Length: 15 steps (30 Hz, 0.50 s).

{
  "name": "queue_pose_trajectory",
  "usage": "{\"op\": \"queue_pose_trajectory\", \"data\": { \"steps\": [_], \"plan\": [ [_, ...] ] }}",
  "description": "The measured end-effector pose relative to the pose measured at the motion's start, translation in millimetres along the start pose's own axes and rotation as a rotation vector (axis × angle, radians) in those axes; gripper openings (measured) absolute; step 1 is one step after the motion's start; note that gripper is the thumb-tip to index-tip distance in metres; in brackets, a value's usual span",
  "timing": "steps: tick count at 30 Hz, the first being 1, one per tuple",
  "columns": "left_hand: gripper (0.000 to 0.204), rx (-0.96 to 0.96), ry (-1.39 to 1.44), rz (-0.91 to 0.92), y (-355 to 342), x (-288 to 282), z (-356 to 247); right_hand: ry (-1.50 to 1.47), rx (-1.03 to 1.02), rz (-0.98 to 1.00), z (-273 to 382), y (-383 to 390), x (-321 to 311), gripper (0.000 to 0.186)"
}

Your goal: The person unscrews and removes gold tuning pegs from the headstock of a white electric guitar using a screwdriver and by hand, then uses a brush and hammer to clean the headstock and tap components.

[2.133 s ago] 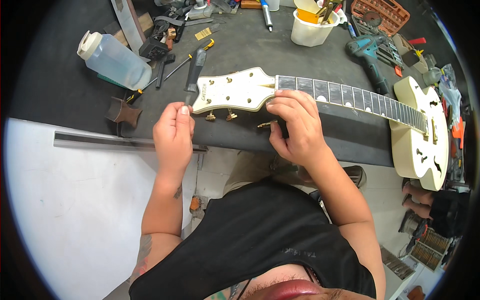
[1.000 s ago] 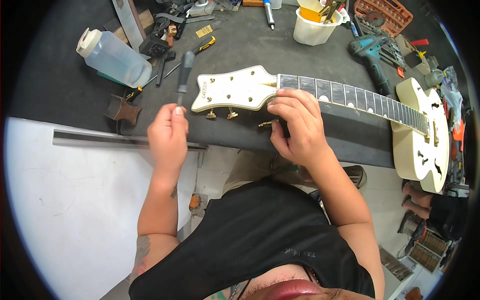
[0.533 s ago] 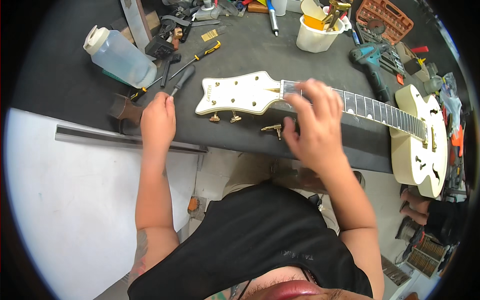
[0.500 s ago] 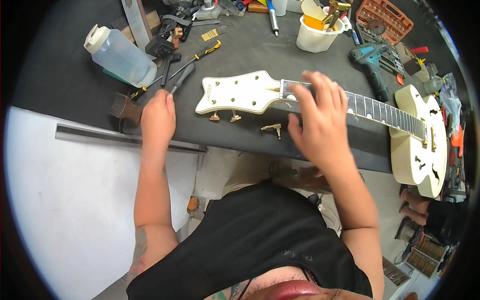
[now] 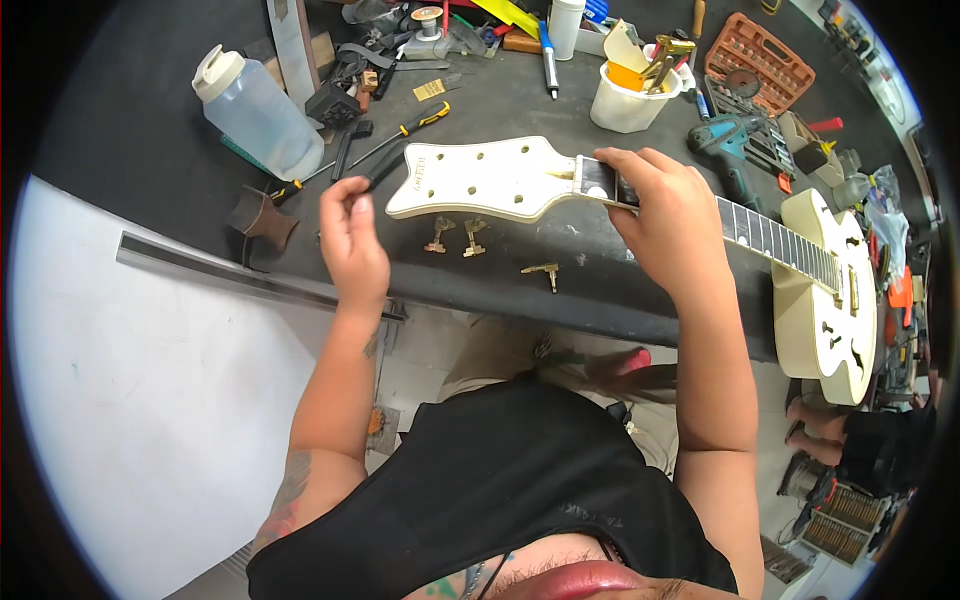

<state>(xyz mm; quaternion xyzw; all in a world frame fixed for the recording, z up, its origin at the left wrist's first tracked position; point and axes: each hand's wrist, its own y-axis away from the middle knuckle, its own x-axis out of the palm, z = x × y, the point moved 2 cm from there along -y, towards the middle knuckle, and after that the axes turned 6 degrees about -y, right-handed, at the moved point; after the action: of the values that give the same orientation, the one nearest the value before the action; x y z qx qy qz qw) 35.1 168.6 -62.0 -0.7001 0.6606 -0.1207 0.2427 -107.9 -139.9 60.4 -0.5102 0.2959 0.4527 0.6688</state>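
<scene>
A cream hollow-body electric guitar (image 5: pixel 800 330) lies across the right of the bench, its headstock (image 5: pixel 465 180) pointing left. My right hand (image 5: pixel 665 215) wraps round the dark fretboard end of the neck, just beside the nut. Several holes show in the headstock face. Off its left tip, my left hand (image 5: pixel 355 240) is held with fingers loosely bent and thumb apart, gripping nothing that I can see. Between that hand and the headstock shows a dark screwdriver handle (image 5: pixel 388 168). Near the bench edge lie a tuning machine (image 5: pixel 437 236), a second tuner (image 5: pixel 474 238) and a third tuner (image 5: pixel 545 272).
At the left stand a translucent water bottle (image 5: pixel 260 115) and a brown leather-like piece (image 5: pixel 265 218). A yellow-black screwdriver (image 5: pixel 425 118) lies behind the headstock. Farther back are a white tub (image 5: pixel 630 105) of tools, a teal power tool (image 5: pixel 725 140) and an orange socket case (image 5: pixel 760 60).
My right hand has come down and closed round the neck. The headstock appears raised, uncovering two tuners beneath it. My left hand has moved right and loosened from its closed shape.
</scene>
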Motion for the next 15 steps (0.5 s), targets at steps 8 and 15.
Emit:
{"op": "queue_pose_trajectory", "data": {
  "steps": [8,15],
  "plan": [
    [0.104,0.336,-0.711,0.508,31,40,-31,-0.04,0.029,-0.076,-2,-13,-9,0.049],
    [0.102,0.307,-0.518,0.724,11,97,-51,-0.018,0.057,-0.051,-5,-16,-9,0.048]
  ]
}}
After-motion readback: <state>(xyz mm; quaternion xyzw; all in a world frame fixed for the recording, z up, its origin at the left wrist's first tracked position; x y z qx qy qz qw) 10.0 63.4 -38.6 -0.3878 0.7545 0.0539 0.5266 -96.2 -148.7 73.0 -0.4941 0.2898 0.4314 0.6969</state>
